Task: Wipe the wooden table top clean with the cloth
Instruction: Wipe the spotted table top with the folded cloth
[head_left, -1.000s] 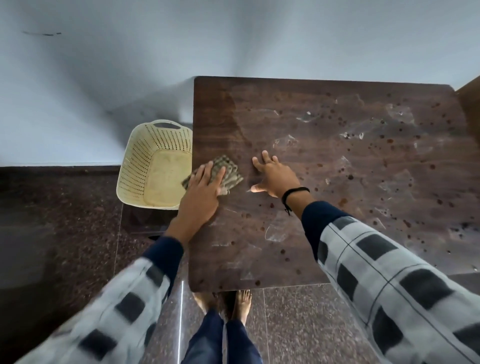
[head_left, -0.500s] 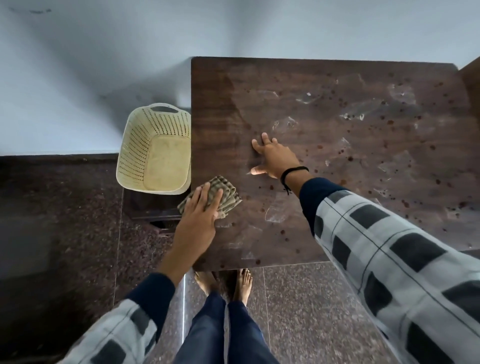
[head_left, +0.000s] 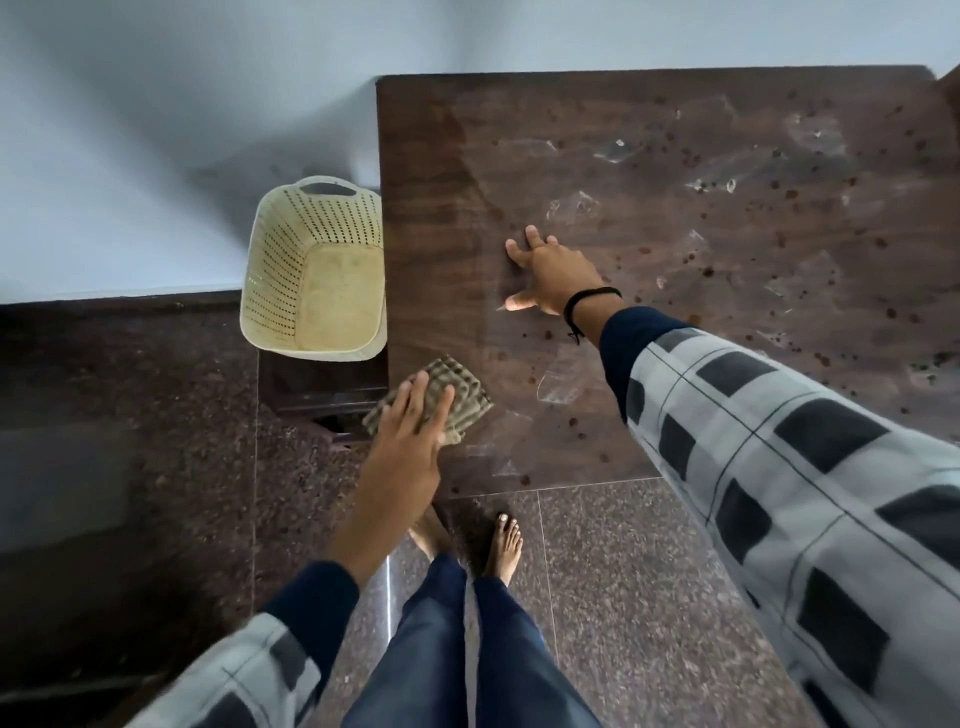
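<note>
A person's left hand (head_left: 410, 436) presses a folded, brown-checked cloth (head_left: 465, 397) flat against the near left corner of a dark wooden desk (head_left: 431, 208). Its fingers (head_left: 415, 395) lie straight and released over the fabric rather than curled round it. One corner of the cloth overhangs the desk's left edge. The right hand (head_left: 556, 273), a black band (head_left: 589, 301) at its wrist, lies farther in with fingers spread on the wood, gripping nothing and apparently bracing.

The wiping looks barely under way: the left strip appears clean, while dark spots (head_left: 706, 271) and clear scraps of film (head_left: 558, 382) dot the rest. The next pass likely calls for sweeping the cloth rightward and away across that soiled stretch, with the bracing hand lifting out of its path.

A perforated cream plastic basket (head_left: 317, 270) sits on a low dark stand (head_left: 322, 387) just beside the desk's left edge. Bare feet (head_left: 504, 540) stand on the speckled stone floor (head_left: 649, 597).
</note>
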